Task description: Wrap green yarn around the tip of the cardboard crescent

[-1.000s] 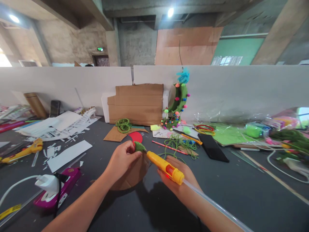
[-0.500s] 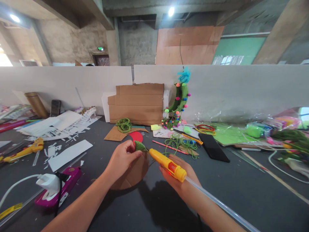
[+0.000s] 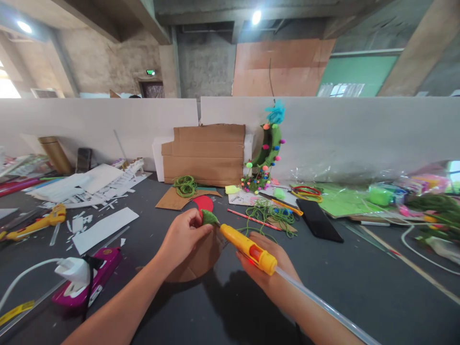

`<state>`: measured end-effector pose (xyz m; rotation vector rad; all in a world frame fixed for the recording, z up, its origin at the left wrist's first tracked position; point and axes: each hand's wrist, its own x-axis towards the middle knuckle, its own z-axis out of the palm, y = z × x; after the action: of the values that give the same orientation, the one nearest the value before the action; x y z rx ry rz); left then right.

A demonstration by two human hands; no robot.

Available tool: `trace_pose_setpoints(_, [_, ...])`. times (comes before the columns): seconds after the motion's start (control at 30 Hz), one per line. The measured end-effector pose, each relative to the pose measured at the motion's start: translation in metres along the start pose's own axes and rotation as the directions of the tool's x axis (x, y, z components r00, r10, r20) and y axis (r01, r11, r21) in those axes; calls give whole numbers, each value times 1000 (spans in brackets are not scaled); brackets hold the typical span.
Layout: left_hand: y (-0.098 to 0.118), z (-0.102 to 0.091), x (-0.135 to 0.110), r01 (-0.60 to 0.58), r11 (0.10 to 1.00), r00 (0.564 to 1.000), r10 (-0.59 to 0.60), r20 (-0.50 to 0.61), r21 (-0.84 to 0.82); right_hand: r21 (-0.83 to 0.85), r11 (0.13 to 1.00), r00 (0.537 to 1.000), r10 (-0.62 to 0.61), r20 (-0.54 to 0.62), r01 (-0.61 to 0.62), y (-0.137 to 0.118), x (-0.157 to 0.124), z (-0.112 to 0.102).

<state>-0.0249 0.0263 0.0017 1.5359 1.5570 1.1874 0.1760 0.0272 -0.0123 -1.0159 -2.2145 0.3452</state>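
Between the thumb and fingers of my left hand (image 3: 186, 233) is a small green piece (image 3: 209, 217), cone-like in shape; its material is hard to make out. My right hand (image 3: 268, 256) grips a yellow hot glue gun (image 3: 247, 244) with a long clear glue stick (image 3: 323, 306) running out of its back. The gun's nozzle points at the green piece's right edge, touching or very close. Below my left hand lies a round brown cardboard disc (image 3: 197, 266), partly covered by the hand. A red round piece (image 3: 204, 204) shows just beyond my left fingers.
Green yarn (image 3: 271, 214), a striped pencil (image 3: 251, 219), a utility knife (image 3: 282, 203) and a black phone (image 3: 319, 220) lie ahead right. Behind stands a crescent decoration with pompoms (image 3: 275, 143). At left are a purple power strip (image 3: 89, 280), white paper scraps (image 3: 108, 230) and another yellow glue gun (image 3: 39, 225).
The glue gun's tip has shifted slightly left and down along the green piece. My left hand keeps its pinch, and the green piece is turned a little.
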Motion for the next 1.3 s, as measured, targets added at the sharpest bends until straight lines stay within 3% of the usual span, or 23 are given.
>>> trace_pose_setpoints(0.57, [2, 0, 0, 11, 1000, 1000, -10, 10, -26, -2, 1000, 999, 3, 32, -3, -2, 0, 0])
trace_pose_setpoints(0.67, [2, 0, 1, 30, 998, 999, -28, 22, -49, 158, 980, 989, 133, -57, -123, 2, 2, 2])
trace_pose_setpoints(0.8, [-4, -2, 5, 6, 1000, 1000, -6, -3, -16, 408, 880, 937, 323, -135, -244, 10, 6, 0])
trace_pose_setpoints(0.9, [-12, -8, 12, -36, 998, 995, 41, -89, 57, 484, 827, 940, 341, -25, -287, 10, 7, -4])
trace_pose_setpoints(1.0, [-20, -16, 20, -30, 997, 989, 39, -145, 68, 555, 726, 913, 342, 221, -406, 5, 6, -7])
trace_pose_setpoints(1.07, [-23, -20, 24, -24, 997, 983, 36, -180, 67, 500, 730, 878, 313, 363, -467, 0, 5, -6])
trace_pose_setpoints(1.13, [-24, -22, 26, -22, 998, 978, 34, -206, 62, 376, 803, 851, 282, 442, -462, -3, 4, -3])
trace_pose_setpoints(1.23, [-22, -21, 25, -23, 998, 976, 34, -216, 53, 112, 918, 848, 299, 438, -381, -4, -1, 2])
trace_pose_setpoints(1.3, [-20, -19, 22, -27, 998, 977, 37, -210, 49, -87, 951, 873, 308, 377, -297, -4, -6, 6])
